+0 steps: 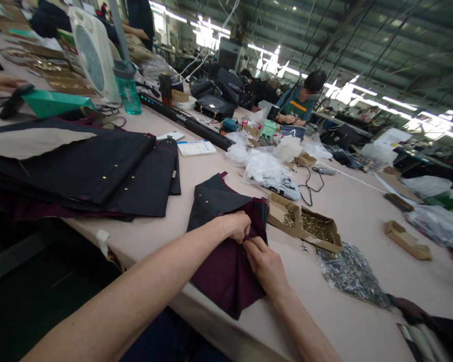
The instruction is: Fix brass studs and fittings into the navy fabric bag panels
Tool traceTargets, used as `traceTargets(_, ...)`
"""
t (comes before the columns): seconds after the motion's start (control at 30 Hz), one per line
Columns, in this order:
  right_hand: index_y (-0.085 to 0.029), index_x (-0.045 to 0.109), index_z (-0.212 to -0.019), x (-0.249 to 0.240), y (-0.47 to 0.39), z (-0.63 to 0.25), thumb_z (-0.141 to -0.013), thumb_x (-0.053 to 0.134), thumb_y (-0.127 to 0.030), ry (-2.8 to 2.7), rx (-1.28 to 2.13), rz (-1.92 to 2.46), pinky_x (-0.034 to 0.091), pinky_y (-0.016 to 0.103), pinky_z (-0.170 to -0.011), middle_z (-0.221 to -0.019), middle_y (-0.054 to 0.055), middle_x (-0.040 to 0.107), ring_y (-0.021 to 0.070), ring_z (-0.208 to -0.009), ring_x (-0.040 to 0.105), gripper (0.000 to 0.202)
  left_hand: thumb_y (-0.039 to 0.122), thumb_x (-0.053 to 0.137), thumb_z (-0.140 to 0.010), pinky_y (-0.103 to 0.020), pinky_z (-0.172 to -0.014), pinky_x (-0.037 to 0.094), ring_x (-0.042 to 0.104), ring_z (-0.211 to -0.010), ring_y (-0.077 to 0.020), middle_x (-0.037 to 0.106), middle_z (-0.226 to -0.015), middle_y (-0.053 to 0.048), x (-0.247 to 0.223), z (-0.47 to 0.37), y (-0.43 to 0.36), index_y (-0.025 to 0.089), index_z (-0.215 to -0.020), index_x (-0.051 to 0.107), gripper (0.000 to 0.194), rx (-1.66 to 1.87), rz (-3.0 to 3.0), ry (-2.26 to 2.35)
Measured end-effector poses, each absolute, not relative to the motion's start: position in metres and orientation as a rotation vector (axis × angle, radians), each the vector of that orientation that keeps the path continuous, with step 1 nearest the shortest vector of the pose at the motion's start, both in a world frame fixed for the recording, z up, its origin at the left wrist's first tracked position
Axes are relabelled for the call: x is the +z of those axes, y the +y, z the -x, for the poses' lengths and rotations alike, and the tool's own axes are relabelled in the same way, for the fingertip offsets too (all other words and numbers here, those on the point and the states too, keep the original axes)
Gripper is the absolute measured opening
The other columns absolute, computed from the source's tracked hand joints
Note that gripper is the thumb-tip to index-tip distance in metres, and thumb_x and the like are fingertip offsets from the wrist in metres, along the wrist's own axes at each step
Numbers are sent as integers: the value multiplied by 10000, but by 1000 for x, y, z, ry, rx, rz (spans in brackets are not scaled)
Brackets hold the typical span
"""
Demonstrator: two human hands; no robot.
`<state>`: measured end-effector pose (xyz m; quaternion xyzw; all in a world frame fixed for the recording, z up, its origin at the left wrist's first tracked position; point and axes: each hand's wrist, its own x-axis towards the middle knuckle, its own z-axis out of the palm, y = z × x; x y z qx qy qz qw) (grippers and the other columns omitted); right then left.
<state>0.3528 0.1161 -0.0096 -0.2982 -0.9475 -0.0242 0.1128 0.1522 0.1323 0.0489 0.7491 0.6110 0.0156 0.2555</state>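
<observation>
Both hands (249, 241) pinch a folded maroon-lined dark fabric panel (226, 271).

Both hands, left hand (237, 226) and right hand (265, 261), pinch a fabric piece (226, 241) that is black on its outer face and deep maroon on its lining. A stack of panels (98, 171) in the same black carries small gold-coloured studs. The table (362, 211) is pale beige. Two brown cardboard boxes (305, 223) hold brassy hardware; beside them lies a clear bag (349, 271) of silvery-grey pieces. A teal bottle (127, 88) stands by a white fan (92, 53).
</observation>
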Motion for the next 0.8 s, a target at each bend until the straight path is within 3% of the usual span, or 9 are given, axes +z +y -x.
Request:
traceTargets(0.33, -250, 689, -1251, 4, 125, -355, -1124, 363, -286, -2854, 189, 763, 524, 251, -827, -1174, 76, 659, 180, -973, 683, 352, 166, 839, -630, -255, -690, 497, 644, -746, -177, 700, -817, 15, 49, -151, 132, 248, -925, 748, 320, 47, -2010, 1659)
traceTargets(0.57, -257, 751, -1055, 27, 128, -340, -1046, 587, -300, -2872, 331, 911, 506, 255, -855, -1089, 33, 677, 182, -956, 687, 170, 101, 773, -624, -250, -694, 506, 654, -747, -181, 732, -867, -1, 47, -146, 132, 239, -930, 749, 337, 110, -1968, 1618)
traceTargets(0.7, -256, 741, -968, 34, 124, -329, -988, 667, -269, -2884, 249, 1063, 484, 261, -789, -1069, 13, 689, 183, -928, 687, 78, 72, 709, -653, -250, -717, 522, 681, -824, -198, 747, -994, -31, 41, -139, 121, 233, -1026, 747, 407, 238, -1946, 1580)
traceTargets(0.8, -257, 736, -960, 35, 117, -324, -979, 684, -271, -2862, 205, 1142, 466, 265, -772, -1043, 16, 691, 190, -933, 684, 58, 69, 646, -729, -267, -847, 536, 678, -1006, -217, 703, -1202, -67, 30, -135, 110, 223, -1105, 728, 414, 408, -1913, 1592)
